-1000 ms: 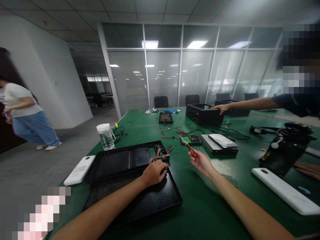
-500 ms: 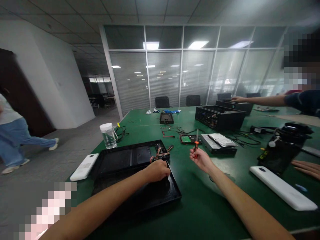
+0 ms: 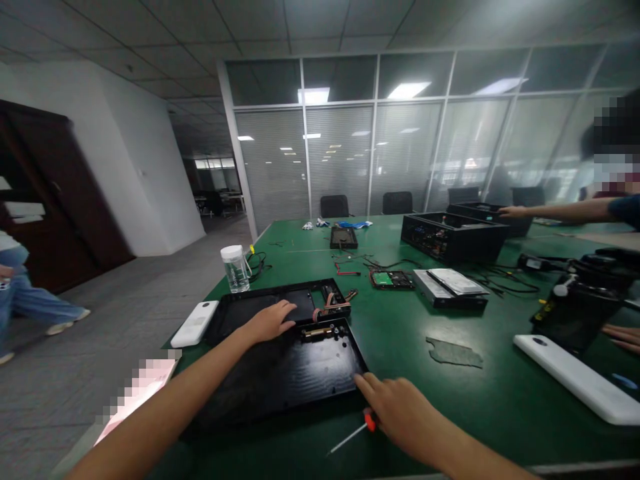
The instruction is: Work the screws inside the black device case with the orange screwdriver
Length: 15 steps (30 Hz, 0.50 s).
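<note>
My right hand [image 3: 400,413] holds a screwdriver [image 3: 370,421] with a red handle. Its thin shaft points down and to the left, over the green table. The fingertips of that hand reach the near right corner of a shallow black tray-like casing [image 3: 310,373]. Small screws and a brass-coloured part [image 3: 320,332] lie in the casing's far right corner. Over the seam between this casing and a second black casing [image 3: 255,310] behind it, my left hand [image 3: 273,321] stretches out its fingers, with nothing in them. Striped ribbon wires [image 3: 327,308] sit at the rear casing's right end.
A clear bottle [image 3: 235,270] and a white slab [image 3: 195,325] stand left. Rightward are a circuit board [image 3: 391,279], a flat metal drive box [image 3: 450,293], a grey-green pad [image 3: 454,353] and another white slab [image 3: 575,380]. Another person's arm [image 3: 565,211] reaches over black computer cases [image 3: 453,237].
My left hand has opened and moved left, off the casing's far right corner. My right hand has come down and nearer with the screwdriver, which has tipped from upright to pointing down-left.
</note>
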### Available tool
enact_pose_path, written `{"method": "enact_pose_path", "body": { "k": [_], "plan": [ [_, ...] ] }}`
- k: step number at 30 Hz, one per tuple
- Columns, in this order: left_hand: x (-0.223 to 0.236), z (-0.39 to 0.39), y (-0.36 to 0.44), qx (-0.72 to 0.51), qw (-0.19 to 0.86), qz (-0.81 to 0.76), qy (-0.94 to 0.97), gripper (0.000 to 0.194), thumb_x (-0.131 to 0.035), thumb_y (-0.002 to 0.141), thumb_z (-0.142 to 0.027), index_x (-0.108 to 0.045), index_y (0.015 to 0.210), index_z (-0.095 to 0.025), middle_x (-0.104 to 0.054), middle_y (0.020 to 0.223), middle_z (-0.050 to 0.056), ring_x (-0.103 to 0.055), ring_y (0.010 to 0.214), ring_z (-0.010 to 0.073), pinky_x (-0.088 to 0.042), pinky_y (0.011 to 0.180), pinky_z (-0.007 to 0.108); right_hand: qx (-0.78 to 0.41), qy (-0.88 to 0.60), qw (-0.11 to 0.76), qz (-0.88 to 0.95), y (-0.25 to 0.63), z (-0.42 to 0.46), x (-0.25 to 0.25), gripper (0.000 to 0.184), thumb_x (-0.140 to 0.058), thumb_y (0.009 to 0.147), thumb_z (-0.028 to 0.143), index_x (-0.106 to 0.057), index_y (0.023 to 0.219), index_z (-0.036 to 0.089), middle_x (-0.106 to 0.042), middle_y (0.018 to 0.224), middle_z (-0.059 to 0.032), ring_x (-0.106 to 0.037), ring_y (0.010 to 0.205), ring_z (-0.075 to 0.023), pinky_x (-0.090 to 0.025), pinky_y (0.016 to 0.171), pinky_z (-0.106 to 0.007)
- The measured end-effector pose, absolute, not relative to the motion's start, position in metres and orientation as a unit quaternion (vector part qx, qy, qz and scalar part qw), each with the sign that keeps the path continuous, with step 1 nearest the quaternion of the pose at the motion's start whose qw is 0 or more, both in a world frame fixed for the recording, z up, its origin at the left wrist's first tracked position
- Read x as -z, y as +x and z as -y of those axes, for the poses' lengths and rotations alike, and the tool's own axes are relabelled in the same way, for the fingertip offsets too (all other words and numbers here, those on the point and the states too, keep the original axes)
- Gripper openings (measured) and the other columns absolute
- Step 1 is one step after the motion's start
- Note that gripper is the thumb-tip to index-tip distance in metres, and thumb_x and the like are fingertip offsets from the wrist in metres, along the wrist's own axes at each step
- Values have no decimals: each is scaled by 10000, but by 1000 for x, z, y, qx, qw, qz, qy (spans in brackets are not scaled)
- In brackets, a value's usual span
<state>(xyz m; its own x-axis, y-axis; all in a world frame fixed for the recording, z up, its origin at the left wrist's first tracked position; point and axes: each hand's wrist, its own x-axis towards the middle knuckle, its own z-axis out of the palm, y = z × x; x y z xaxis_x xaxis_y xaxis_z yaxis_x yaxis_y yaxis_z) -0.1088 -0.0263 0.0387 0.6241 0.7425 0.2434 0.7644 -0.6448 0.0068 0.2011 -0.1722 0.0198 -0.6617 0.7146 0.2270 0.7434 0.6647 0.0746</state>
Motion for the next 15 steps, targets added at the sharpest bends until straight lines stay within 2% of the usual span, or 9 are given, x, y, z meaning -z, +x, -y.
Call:
{"method": "enact_pose_path", "body": {
  "k": [2,4,6,10,15],
  "plan": [
    [-34,17,-123,65,-5,434,-899,284,-519,844,-348,-534,1067,-172,-592,1023,61,-573,917,178,-445,798,264,117,-419,90,896,209,187,-3,237,-529,772,109,-534,987,209,-613,862,-35,-582,650,-170,-376,545,-270],
    [-32,11,-125,24,-30,425,-904,269,-576,802,-365,-558,997,-180,-615,956,44,-583,870,180,-445,753,253,122,-422,108,892,225,195,9,127,-536,788,134,-530,877,224,-598,805,-12,-577,637,-170,-378,548,-276],
    [-33,8,-119,2,-16,407,-913,256,-611,774,-339,-557,973,-188,-619,940,41,-582,869,189,-438,739,252,117,-426,129,888,241,201,13,67,-534,804,161,-513,810,224,-584,777,-7,-574,629,-165,-381,554,-275],
    [-49,12,-99,-5,32,366,-930,180,-585,792,-262,-539,951,-193,-617,913,42,-585,869,190,-425,749,253,97,-441,151,879,257,208,13,38,-510,831,183,-512,827,220,-574,812,-20,-583,683,-160,-405,582,-261],
    [-94,42,-88,9,48,337,-940,171,-571,811,-277,-519,949,-190,-612,925,39,-586,868,190,-419,739,250,93,-479,119,865,240,188,4,82,-495,826,146,-556,825,201,-598,839,-43,-596,734,-171,-459,638,-272]
  ]
}}
